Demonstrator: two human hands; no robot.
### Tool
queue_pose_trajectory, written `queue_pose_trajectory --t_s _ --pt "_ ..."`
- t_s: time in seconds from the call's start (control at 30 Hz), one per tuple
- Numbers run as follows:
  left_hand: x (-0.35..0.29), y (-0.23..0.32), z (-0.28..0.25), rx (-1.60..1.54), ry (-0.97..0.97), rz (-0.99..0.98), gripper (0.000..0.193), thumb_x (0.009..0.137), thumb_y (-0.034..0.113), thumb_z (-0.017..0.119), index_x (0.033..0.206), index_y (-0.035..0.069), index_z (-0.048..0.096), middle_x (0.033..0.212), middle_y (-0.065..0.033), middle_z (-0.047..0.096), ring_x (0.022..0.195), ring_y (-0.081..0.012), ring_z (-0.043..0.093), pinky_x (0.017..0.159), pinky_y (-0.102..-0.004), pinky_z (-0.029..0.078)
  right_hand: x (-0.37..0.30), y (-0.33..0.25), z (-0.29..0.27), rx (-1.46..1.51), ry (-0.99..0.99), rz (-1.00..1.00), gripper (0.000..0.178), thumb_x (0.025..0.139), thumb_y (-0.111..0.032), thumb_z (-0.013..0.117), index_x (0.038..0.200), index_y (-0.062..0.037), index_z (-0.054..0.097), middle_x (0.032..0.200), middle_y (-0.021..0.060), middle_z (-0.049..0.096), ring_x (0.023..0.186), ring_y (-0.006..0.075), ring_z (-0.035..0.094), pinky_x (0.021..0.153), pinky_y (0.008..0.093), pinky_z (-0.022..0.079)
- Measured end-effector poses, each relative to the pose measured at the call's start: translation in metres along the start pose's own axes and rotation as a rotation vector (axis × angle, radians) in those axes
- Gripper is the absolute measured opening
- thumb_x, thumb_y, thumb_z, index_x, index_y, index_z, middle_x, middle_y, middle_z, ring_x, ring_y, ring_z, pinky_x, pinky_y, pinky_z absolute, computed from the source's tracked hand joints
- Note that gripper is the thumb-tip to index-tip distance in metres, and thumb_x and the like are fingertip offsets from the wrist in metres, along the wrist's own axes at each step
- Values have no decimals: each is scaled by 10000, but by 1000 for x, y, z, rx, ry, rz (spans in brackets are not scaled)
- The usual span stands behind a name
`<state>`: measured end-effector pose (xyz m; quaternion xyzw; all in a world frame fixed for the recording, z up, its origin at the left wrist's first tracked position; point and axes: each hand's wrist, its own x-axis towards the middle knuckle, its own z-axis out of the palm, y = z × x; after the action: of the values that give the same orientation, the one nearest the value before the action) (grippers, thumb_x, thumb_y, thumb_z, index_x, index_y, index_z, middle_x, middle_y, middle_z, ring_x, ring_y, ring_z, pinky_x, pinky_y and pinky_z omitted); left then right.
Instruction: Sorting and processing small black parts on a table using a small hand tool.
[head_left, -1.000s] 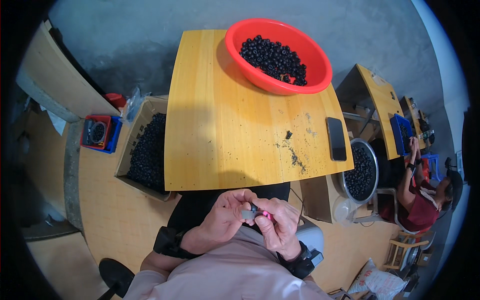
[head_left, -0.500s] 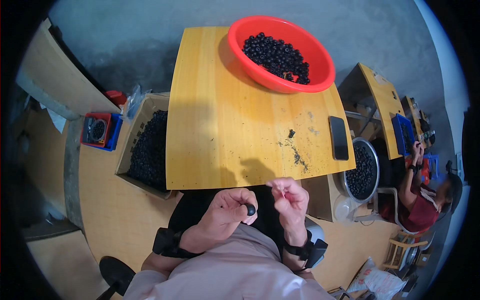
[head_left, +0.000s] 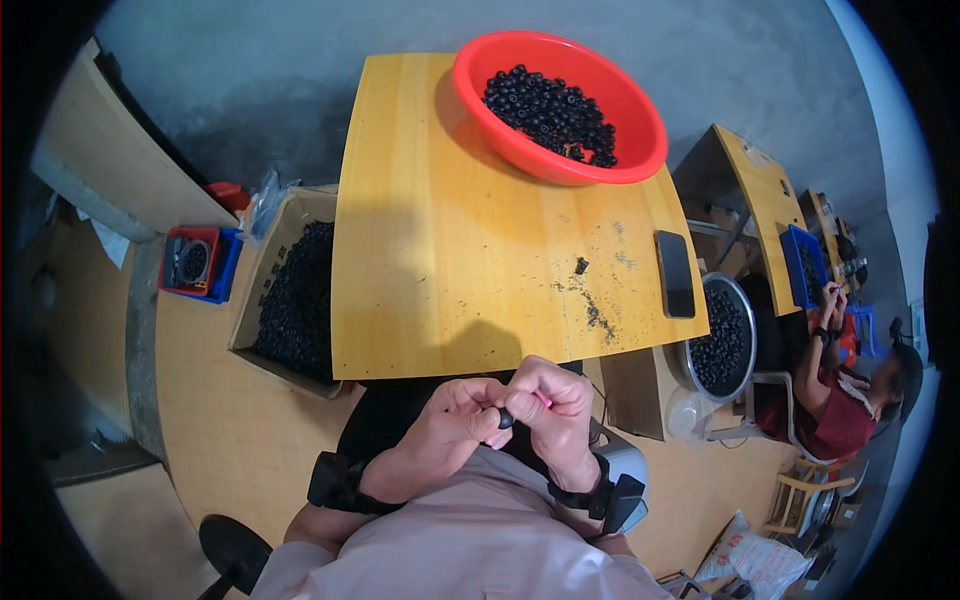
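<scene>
My left hand (head_left: 448,428) is closed, pinching a small rounded black part (head_left: 505,419) between thumb and fingers. My right hand (head_left: 556,412) is closed as well, with a thin pink piece (head_left: 542,398) showing between its fingers; the rest of it is hidden, so its kind is unclear. The right thumb and fingertips meet the black part and the left fingertips. Both hands are over my lap, just in front of the near edge of the wooden table (head_left: 410,220). On the table, a red basin (head_left: 560,172) holds many similar black parts (head_left: 550,112).
Black crumbs (head_left: 597,317) and a phone (head_left: 675,275) lie on the table's right side. Left of the table is a cardboard box (head_left: 247,305) full of black parts; right of it, a metal basin (head_left: 749,345) of them. Another person (head_left: 835,405) works farther right.
My right hand has moved left and closed in on the black part, where it was apart before. My left hand still holds the part in nearly the same place.
</scene>
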<state>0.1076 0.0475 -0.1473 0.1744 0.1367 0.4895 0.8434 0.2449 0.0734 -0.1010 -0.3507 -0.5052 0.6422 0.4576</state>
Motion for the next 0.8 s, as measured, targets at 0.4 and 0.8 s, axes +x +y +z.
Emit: queue_pose_trajectory --t_s 0.4,0.8 --pt "3 9 -6 100 28 76 250 788 191 656 877 -14 544 705 -29 504 643 -104 468 592 -227 364 5 3 2 -311 -72 -184 82 743 -12 666 805 -3 613 691 43 495 567 83 463 510 217 374" --pt "-59 122 -134 278 637 626 188 807 205 633 829 55 522 631 -17 486 556 -125 457 556 -262 401 66 -10 -8 -804 122 -51 113 776 -66 621 867 -13 582 613 56 536 543 140 498 512 249 395"
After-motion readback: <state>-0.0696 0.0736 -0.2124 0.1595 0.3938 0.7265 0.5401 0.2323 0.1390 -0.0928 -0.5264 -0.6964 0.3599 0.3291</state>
